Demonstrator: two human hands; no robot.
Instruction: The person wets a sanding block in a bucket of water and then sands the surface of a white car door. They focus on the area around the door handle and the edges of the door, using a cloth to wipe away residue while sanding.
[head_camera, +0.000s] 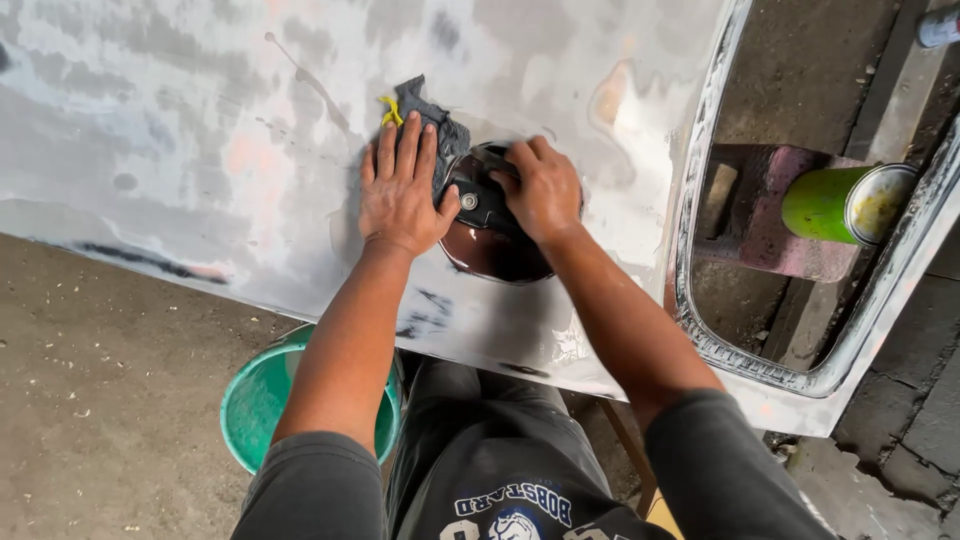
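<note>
the left hand (402, 195) lies flat on the sanded car door panel (180, 130), fingers extended and held close together, palm down, pressing a dark folded sheet of abrasive paper (432, 118) against the metal; the paper's upper edge projects beyond the fingertips and a small yellow scrap (389, 110) shows at its left corner. the right hand (542, 187) is curled, fingers bent over the upper rim of a round recess (495, 255) in the panel, where it touches a dark fitting with a small bright screw head (468, 201); whether it grips the fitting or merely rests on it cannot be told. the two hands sit just beside each other, thumbs near the screw. the recess is dark reddish-brown and glossy, set near the middle of the panel's lower part, below both hands. the panel surface is dull grey-white, with patchy pink and dark streaks and a worn lower edge; it lies roughly horizontal across the person's lap area. to the right, the panel's window opening (700, 330) has a scuffed bright frame. through it a green cylindrical can (825, 203) lies on its side on a pinkish block (765, 235). below the panel, a green bucket (250, 400) stands on the concrete floor (100, 380), beside the person's dark shorts (480, 440).
</note>
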